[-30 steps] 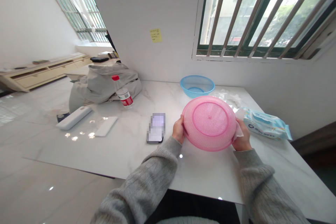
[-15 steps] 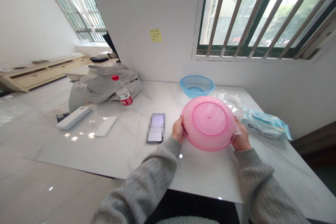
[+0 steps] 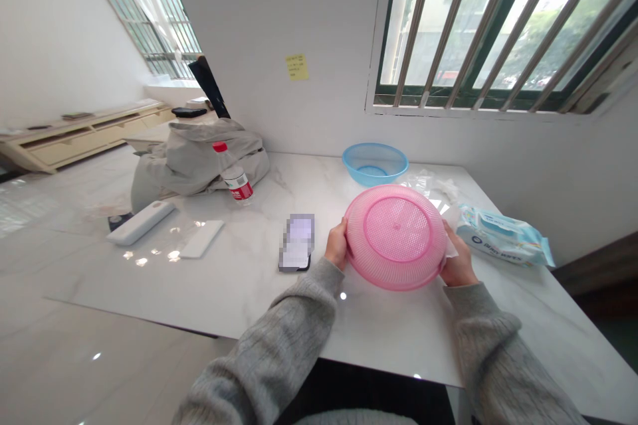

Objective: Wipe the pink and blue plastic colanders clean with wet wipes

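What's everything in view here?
Basket: 1, pink, held, front
Tissue: 1, white, basket's right
Basin: 1, blue, behind basket
Wipes pack: 1, blue, right
Plastic: uncounted, clear, beyond basket
Phone: 1, lilac, left of basket
Fabric: 1, grey, left
Bottle: 1, clear, before fabric
Bar: 1, white, left
Slab: 1, white, beside bar
Note: 1, yellow, on wall
Windows: 2, greenish, background
Cabinet: 1, cream, far left
Dark items: several, black, background
Table: 1, white, beneath
Left hand: 1, grey-sleeved, basket's left
Right hand: 1, grey-sleeved, basket's right
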Motion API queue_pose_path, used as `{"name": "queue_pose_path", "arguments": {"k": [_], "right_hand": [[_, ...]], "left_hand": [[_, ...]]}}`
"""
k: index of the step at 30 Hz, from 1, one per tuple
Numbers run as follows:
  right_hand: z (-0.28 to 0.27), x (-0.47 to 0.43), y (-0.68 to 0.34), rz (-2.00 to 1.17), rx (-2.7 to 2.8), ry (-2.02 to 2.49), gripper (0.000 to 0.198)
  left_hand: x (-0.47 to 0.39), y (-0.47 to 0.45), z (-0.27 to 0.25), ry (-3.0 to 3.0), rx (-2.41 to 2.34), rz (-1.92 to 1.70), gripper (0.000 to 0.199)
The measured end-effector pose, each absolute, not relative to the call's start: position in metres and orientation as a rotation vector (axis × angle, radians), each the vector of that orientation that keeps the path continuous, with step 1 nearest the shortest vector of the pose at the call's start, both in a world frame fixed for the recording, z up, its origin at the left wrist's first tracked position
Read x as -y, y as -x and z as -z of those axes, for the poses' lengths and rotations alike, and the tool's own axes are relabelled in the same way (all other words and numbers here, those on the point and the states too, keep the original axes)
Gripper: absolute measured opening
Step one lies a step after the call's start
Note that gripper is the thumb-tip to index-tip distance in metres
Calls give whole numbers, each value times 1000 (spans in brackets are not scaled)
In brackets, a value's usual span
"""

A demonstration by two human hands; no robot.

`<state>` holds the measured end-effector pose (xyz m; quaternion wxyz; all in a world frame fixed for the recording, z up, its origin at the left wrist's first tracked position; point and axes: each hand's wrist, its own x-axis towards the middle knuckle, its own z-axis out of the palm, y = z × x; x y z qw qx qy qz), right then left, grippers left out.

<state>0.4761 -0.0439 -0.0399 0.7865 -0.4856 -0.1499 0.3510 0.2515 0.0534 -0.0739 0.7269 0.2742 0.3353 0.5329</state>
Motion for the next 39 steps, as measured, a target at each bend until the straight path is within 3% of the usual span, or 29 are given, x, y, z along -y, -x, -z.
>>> {"name": "queue_pose_path", "arguments": {"k": [12, 18, 23, 29, 39], "right_hand": [[41, 46, -482, -808, 286, 1063, 38], [44, 41, -485, -569, 146, 893, 27], [47, 38, -488, -510, 139, 834, 28], [47, 37, -486, -558, 140, 821, 29], [43, 41, -483, -675, 158, 839, 13]], "left_hand": [[-48, -249, 63, -622, -748, -1139, 39], [-28, -256, 52, -517, -556, -851, 42], [-12, -263, 51, -596, -413, -735, 30], [-12, -263, 50, -630, -414, -734, 31], [-28, -256, 48, -524, -525, -899, 30]]}}
